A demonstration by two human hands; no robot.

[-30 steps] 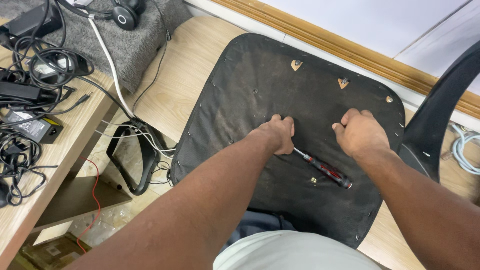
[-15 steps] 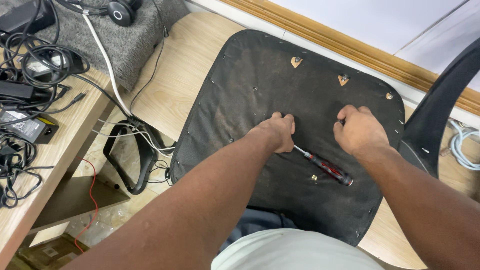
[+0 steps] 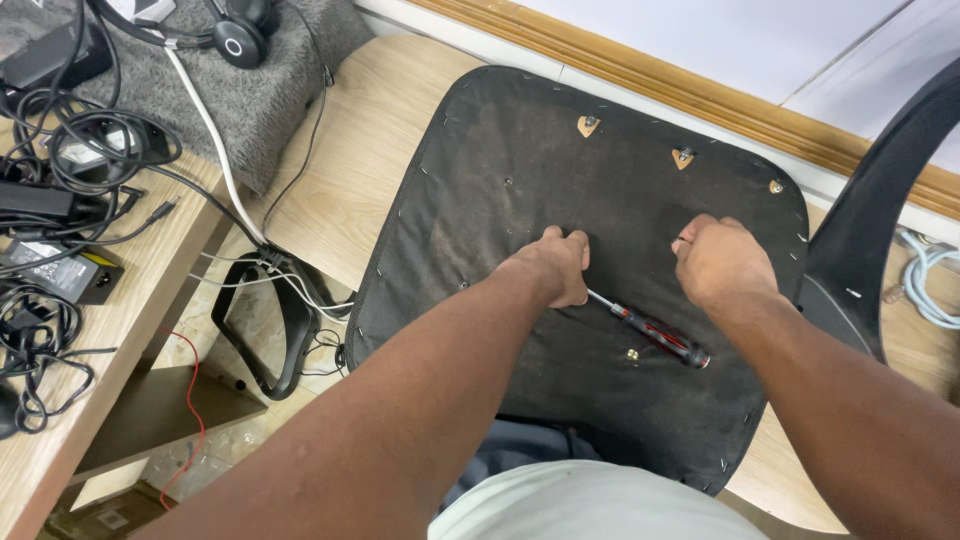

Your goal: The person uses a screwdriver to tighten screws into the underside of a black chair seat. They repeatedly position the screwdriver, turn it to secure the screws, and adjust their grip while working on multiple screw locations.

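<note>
Screwdriver [image 3: 655,335], red-black handled, lies on dusty black seat underside [image 3: 520,150] between fisted hands.

Light was bright, even and diffuse, shadows soft, no glare; focus held sharp throughout, with slight wide-angle bending at the edges.

- The left hand [image 3: 550,268] pressed as a fist on the black underside of an upturned chair seat [image 3: 520,150].
- The right hand [image 3: 722,262] was fisted nearby.
- A red-and-black screwdriver [image 3: 655,333] lay between them.
- Tangled cables [image 3: 60,170] covered the desk [image 3: 130,300] at left.
</note>
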